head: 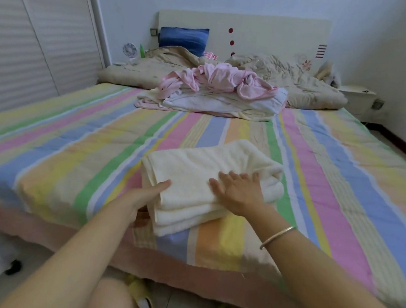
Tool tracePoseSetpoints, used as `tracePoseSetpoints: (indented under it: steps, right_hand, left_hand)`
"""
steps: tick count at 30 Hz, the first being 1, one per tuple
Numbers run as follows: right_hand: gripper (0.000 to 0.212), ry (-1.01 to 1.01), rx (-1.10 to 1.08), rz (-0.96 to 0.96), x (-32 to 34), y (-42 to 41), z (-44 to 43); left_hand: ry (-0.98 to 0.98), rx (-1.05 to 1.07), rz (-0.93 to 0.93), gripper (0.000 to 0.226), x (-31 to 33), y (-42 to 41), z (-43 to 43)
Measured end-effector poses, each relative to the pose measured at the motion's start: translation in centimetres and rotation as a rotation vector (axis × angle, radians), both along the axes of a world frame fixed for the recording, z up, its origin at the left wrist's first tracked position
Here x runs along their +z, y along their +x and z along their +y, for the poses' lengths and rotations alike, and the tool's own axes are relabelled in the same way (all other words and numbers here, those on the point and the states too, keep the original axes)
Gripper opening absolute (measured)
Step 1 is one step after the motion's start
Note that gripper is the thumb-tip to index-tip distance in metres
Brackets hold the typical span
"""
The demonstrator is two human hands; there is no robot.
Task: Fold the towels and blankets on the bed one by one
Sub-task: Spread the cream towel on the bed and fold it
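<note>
A cream towel (196, 167), folded into a thick stack, lies near the front edge of the striped bed (79, 152). My left hand (145, 198) is at the stack's left front corner, thumb on top and fingers tucked under the layers. Flat on the top of the cream towel rests my right hand (237, 191), fingers spread, a bangle on the wrist. Farther back in the middle of the bed sits a rumpled heap of pink and white towels and blankets (214, 91), unfolded.
A beige quilt (295, 81) is bunched along the headboard, with a blue pillow (183, 38) behind it. A white wardrobe (34, 39) stands at the left. A small fan (130, 50) and a nightstand (358, 96) flank the bed's head. Slippers lie on the floor below.
</note>
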State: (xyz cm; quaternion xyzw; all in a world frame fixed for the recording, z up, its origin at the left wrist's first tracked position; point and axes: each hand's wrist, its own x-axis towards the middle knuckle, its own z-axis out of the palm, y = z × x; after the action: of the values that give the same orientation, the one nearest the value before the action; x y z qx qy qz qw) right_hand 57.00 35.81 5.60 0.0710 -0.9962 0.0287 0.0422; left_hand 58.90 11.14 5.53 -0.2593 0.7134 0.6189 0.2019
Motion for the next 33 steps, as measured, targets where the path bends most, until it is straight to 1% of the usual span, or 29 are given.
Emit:
tracePoseSetpoints:
  steps: [1, 3, 4, 5, 6, 7, 8, 9, 10, 12, 14, 15, 17, 19, 21, 22, 25, 26, 28, 29, 31, 33]
  right_hand:
    - [0.071, -0.060, -0.003, 0.003, 0.8, -0.5, 0.3]
    - [0.051, -0.196, -0.078, 0.088, 2.3, -2.3, 1.4]
    - [0.037, -0.226, -0.145, 0.147, 3.1, -3.4, 2.5]
    - [0.030, -0.191, -0.195, 0.195, 3.6, -4.7, 3.7]
    - [0.036, -0.097, -0.217, 0.200, 4.0, -5.8, 4.9]
    - [0.049, 0.011, -0.232, 0.155, 3.8, -6.7, 5.7]
    - [0.067, 0.087, -0.249, 0.084, 3.4, -7.4, 6.3]
    - [0.085, 0.099, -0.285, -0.014, 2.8, -8.0, 6.7]
    - [0.099, 0.025, -0.330, -0.140, 2.2, -8.2, 6.7]
    - [0.111, -0.245, -0.377, -0.350, 1.4, -8.3, 6.2]
    - [0.109, -0.428, -0.370, -0.422, 1.2, -7.8, 4.8]
    - [0.106, -0.485, -0.367, -0.428, 1.5, -7.6, 4.0]
    - [0.101, -0.553, -0.339, -0.456, 2.3, -7.0, 1.5]
    - [0.094, -0.570, -0.279, -0.423, 2.6, -6.5, -2.1]
    - [0.084, -0.517, -0.210, -0.260, 2.6, -5.8, -6.5]
    - [0.079, -0.476, -0.160, -0.179, 2.8, -5.4, -9.5]
    - [0.067, -0.368, 0.052, -0.014, 3.8, -4.0, -19.9]
    - [0.067, -0.338, 0.148, 0.034, 4.2, -3.5, -24.1]
    - [0.068, -0.307, 0.334, 0.103, 5.0, -2.7, -31.9]
    - [0.068, -0.306, 0.421, 0.119, 5.3, -2.3, -35.7]
    - [0.066, -0.325, 0.568, 0.137, 5.7, -1.6, -42.7]
    - [0.063, -0.386, 0.665, 0.157, 6.4, -1.0, -48.4]
  left_hand:
    - [0.033, -0.002, 0.010, 0.085, 0.0, -0.2, 0.3]
    - [0.075, 0.046, 0.055, 0.096, -0.9, -1.0, 0.4]
    - [0.091, 0.077, 0.067, 0.094, -1.2, -1.2, 0.6]
    - [0.115, 0.103, 0.076, 0.088, -1.5, -1.5, 0.6]
    - [0.144, 0.122, 0.079, 0.079, -1.5, -1.6, 0.7]
    - [0.165, 0.123, 0.078, 0.066, -1.4, -1.6, 0.7]
    - [0.176, 0.109, 0.071, 0.054, -1.2, -1.7, 0.4]
    - [0.194, 0.095, 0.070, 0.048, -1.2, -2.0, 0.1]
    - [0.200, 0.082, 0.075, 0.045, -0.6, -1.9, -0.3]
    - [0.195, 0.114, 0.146, 0.032, 0.5, -1.8, -1.2]
    - [0.184, 0.163, 0.191, 0.018, 1.3, -1.2, -2.6]
    - [0.176, 0.178, 0.196, 0.016, 1.5, -0.9, -3.3]
    - [0.171, 0.225, 0.162, 0.020, 1.8, 0.1, -5.5]
    - [0.183, 0.318, 0.157, 0.036, 1.6, 1.1, -8.7]
    - [0.149, 0.417, 0.195, 0.064, 1.1, 2.3, -11.7]
    - [0.109, 0.490, 0.225, 0.068, 0.7, 3.1, -13.6]
    - [0.000, 0.725, 0.342, 0.045, -0.3, 6.3, -18.7]
    - [-0.015, 0.797, 0.359, 0.043, -0.5, 7.6, -20.7]
    - [-0.034, 0.913, 0.407, 0.049, -0.9, 9.8, -24.6]
    - [-0.050, 0.965, 0.434, 0.047, -0.8, 10.7, -27.0]
    - [-0.086, 1.074, 0.451, 0.034, -0.6, 12.8, -31.7]
    - [-0.100, 1.146, 0.467, 0.032, 0.1, 14.5, -36.0]
